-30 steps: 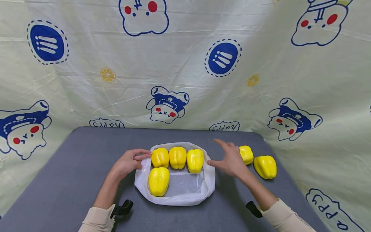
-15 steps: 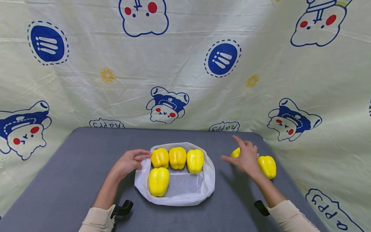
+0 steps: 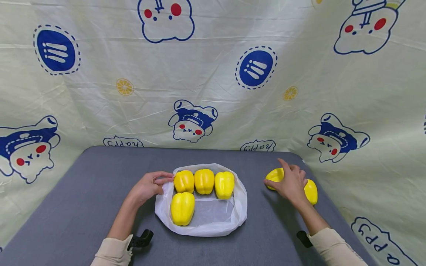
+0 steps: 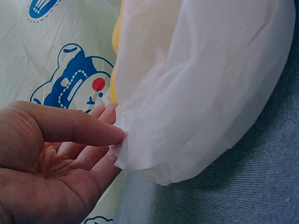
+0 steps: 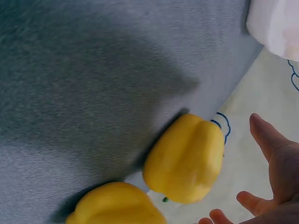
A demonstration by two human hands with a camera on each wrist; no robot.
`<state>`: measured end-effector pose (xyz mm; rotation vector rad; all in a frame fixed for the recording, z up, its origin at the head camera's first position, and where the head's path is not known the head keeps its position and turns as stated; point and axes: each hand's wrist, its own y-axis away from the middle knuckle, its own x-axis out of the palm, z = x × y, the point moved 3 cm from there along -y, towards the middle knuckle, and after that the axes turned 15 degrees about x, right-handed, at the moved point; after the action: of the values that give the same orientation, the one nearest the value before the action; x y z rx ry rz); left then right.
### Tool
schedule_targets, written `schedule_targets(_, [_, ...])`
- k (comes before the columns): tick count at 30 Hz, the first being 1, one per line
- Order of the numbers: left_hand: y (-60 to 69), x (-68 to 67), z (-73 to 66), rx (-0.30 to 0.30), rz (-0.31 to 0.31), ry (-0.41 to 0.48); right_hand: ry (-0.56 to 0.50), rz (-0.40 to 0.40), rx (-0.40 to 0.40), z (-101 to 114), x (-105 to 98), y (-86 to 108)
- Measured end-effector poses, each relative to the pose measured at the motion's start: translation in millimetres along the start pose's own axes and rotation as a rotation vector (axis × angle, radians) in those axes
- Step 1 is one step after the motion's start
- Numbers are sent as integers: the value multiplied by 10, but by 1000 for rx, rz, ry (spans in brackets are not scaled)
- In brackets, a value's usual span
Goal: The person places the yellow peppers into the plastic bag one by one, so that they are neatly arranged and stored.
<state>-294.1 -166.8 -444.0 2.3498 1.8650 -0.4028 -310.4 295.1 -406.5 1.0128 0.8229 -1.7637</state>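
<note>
A white plastic bag [image 3: 237,214] lies with its mouth spread, holding several yellow bell peppers [image 3: 182,209]. My left hand [image 3: 146,187] is at the bag's left edge; in the left wrist view the thumb and fingers of the left hand [image 4: 70,154] pinch the plastic bag [image 4: 196,102]. At the right, my right hand [image 3: 290,184] hovers with thumb and fingers spread around a yellow pepper [image 3: 274,177], partly covering it. The right wrist view has the right hand [image 5: 275,172] apart from that pepper [image 5: 185,158], its fingers spread and holding nothing.
Another yellow pepper [image 3: 311,192], partly hidden by my right hand, sits near the right edge of the grey table [image 3: 83,207]. A patterned curtain [image 3: 213,66] rises behind the table. In the right wrist view the white bag [image 5: 275,32] shows at the upper right corner.
My right hand has moved right, away from the bag, to the pepper on the table. The left hand and the bag have stayed in place.
</note>
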Motion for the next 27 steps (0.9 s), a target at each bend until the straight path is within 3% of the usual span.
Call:
schedule_targets(20, [-7, 2, -11, -4, -3, 7, 36, 14, 27, -137, 143, -70])
schedule_targets(27, [-5, 4, -10, -3, -3, 5, 30, -18, 26, -168, 197, -74])
